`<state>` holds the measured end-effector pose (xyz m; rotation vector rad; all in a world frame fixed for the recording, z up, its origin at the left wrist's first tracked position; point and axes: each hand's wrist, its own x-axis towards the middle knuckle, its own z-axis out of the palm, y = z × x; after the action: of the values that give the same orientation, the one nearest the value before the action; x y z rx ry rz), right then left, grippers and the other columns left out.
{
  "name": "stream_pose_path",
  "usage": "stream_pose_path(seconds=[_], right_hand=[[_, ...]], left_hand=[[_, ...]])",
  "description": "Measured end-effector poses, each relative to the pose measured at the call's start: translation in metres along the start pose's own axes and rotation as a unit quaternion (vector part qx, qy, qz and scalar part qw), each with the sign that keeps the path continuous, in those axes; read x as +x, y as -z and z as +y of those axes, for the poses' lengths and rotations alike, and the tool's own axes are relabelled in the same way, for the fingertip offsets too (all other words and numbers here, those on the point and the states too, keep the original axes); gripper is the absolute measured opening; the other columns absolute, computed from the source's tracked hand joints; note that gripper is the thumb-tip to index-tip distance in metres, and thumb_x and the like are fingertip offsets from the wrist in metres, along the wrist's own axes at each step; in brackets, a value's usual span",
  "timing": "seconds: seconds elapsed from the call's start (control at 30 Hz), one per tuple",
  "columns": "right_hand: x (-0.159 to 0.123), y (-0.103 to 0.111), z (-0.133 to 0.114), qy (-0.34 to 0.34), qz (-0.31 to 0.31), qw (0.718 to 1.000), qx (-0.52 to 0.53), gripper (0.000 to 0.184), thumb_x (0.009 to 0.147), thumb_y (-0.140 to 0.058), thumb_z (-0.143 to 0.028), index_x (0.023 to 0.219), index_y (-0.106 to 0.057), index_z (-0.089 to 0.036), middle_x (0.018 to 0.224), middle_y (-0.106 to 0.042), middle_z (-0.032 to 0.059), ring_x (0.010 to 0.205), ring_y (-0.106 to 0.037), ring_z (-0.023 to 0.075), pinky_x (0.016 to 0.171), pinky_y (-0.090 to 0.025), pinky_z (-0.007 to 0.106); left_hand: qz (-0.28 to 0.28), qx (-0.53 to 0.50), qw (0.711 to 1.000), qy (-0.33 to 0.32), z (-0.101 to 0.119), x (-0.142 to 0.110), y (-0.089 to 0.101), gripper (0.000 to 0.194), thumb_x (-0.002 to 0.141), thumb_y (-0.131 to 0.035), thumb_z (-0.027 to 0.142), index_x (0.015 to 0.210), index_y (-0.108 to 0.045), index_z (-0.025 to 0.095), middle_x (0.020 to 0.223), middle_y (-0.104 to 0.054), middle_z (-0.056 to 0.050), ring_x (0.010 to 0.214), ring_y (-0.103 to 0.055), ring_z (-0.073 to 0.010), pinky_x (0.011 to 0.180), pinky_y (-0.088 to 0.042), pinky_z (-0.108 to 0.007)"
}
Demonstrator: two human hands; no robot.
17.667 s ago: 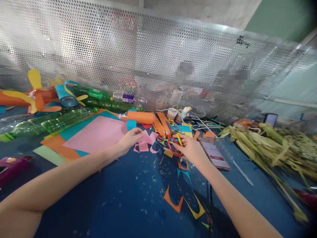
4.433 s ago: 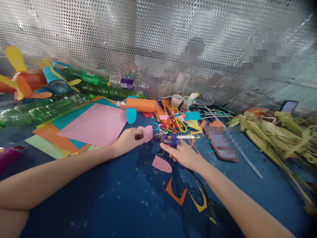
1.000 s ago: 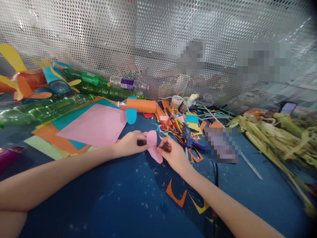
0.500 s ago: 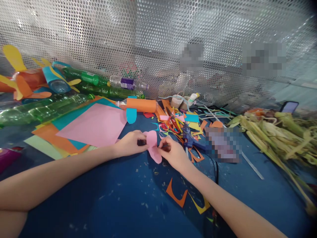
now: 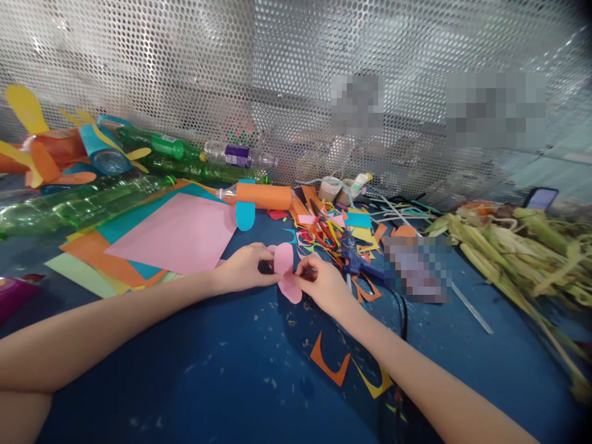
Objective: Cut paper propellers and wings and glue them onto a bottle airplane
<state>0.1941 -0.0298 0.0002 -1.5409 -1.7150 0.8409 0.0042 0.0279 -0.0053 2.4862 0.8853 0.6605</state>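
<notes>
Two hands point(image 5: 250, 269) hold one pink paper cluster point(image 5: 283, 259).

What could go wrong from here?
1. The dark-blue plastic glue gun lies beside the right hand, among loose coloured paper scraps. If hot, which I can't tell, it might burn a knuckle.
2. The thin black cord seems to run under the right forearm, so an arm sweep could drag it.
3. The rounded pink paper pieces, pinched by both hands, may crease or shift.
</notes>
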Motion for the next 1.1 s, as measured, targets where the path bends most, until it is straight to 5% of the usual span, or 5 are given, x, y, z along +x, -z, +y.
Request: stream_pose_path(seconds=[0.3, 0.57, 1.1], right_hand=[[0.001, 0.007, 0.000, 0.005, -0.034, 0.999, -0.038, 0.002, 0.072, -0.057, -0.020, 0.071, -0.055, -0.019, 0.071, -0.059, -0.0013, 0.061, -0.057, 0.0133, 0.059, -0.045, 0.026], [-0.008, 0.021, -0.001, 0.151, -0.024, 0.977, -0.149, 0.023, 0.079, -0.053, -0.010, 0.086, -0.069, -0.024, 0.088, -0.064, 0.0036, 0.079, -0.061, 0.0170, 0.072, -0.049, 0.032], [-0.010, 0.012, 0.006, 0.230, -0.055, 0.925, -0.297, 0.026, 0.087, -0.045, -0.014, 0.097, -0.068, -0.021, 0.091, -0.063, 0.0065, 0.085, -0.057, 0.0196, 0.076, -0.047, 0.034]], left_hand=[[0.000, 0.010, 1.000, -0.010, 0.006, 0.003, -0.002, 0.018, 0.074, -0.062, 0.035, 0.073, -0.064, 0.017, 0.067, -0.057, -0.001, 0.068, -0.052, -0.0157, 0.061, -0.039, -0.025], [0.000, 0.000, 1.000, -0.010, 0.006, 0.002, -0.002, 0.015, 0.074, -0.062, 0.032, 0.079, -0.066, 0.018, 0.067, -0.058, -0.001, 0.067, -0.052, -0.0157, 0.062, -0.039, -0.026], [0.012, -0.002, 0.999, -0.032, 0.005, 0.000, -0.004, 0.009, 0.074, -0.058, 0.026, 0.071, -0.061, 0.017, 0.066, -0.058, 0.000, 0.068, -0.051, -0.0151, 0.063, -0.040, -0.027]])
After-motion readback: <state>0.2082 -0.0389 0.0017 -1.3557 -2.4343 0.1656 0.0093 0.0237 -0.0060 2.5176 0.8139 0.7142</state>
